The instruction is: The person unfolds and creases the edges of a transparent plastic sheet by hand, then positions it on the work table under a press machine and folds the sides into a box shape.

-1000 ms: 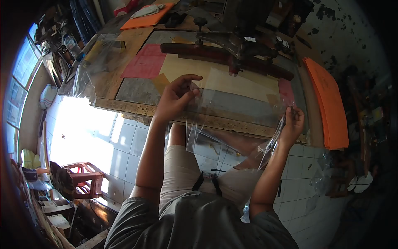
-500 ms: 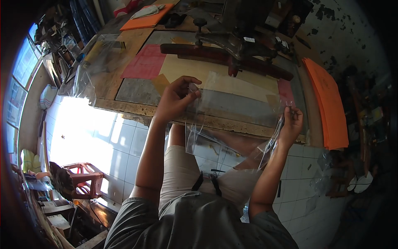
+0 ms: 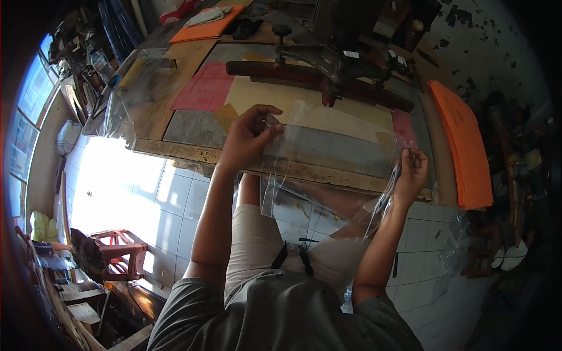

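A clear plastic sheet point(image 3: 268, 196) hangs between my two hands at the table's front edge, its lower part over my lap. My left hand point(image 3: 249, 136) pinches its upper left corner between thumb and fingers. At the right side, my right hand point(image 3: 412, 172) grips the sheet's gathered, creased edge with closed fingertips. Beyond the sheet, a dark red bar point(image 3: 304, 78) on a black metal arm point(image 3: 328, 61) spans the work surface. Beneath the bar lie a pale yellow panel point(image 3: 263, 96) and a pink patch point(image 3: 203, 86).
Orange sheets point(image 3: 462, 146) are stacked at the table's right edge. More clear plastic point(image 3: 126, 111) drapes over the left corner. A cloth lies on an orange sheet point(image 3: 205, 26) at the back. A red stool point(image 3: 120, 251) stands on the floor at left.
Both hands keep their hold on the plastic sheet and have barely moved. My right hand sits very slightly higher, and the sheet's creases at that side have shifted a little.
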Demonstrator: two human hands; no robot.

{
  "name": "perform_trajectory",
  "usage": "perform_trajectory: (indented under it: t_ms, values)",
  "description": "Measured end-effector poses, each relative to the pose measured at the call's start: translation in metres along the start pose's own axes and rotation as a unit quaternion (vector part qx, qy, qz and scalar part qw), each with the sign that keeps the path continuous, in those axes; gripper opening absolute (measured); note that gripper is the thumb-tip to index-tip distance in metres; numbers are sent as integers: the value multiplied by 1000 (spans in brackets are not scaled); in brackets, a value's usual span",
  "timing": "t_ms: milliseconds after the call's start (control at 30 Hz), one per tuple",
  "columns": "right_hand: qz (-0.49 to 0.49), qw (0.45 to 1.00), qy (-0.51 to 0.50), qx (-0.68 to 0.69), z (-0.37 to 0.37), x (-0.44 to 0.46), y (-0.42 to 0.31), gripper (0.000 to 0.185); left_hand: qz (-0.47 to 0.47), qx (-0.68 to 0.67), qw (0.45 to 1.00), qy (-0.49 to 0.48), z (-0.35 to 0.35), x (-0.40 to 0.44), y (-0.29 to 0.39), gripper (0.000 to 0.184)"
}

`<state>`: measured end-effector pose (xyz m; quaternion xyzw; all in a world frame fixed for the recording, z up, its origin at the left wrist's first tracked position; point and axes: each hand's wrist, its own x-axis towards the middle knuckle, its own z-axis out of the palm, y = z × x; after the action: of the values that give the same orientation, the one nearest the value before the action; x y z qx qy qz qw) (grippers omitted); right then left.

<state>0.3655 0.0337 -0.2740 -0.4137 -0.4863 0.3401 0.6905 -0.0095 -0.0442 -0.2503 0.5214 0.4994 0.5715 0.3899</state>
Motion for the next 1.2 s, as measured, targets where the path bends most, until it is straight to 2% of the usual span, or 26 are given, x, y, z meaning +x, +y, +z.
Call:
perform_trajectory:
  t_ms: [233, 633, 1200]
  values:
    - [4, 1000, 7, 14, 3, -2, -3, 15, 35, -24, 998, 40, 4, 1, -2, 41]
    - [-12, 1000, 7, -12, 1, -1, 0, 16, 14, -33, 998, 48, 4, 1, -3, 41]
    - [-13, 1000, -9, -14, -3, 0, 4, 16, 7, -19, 1000, 10, -1, 3, -9, 37]
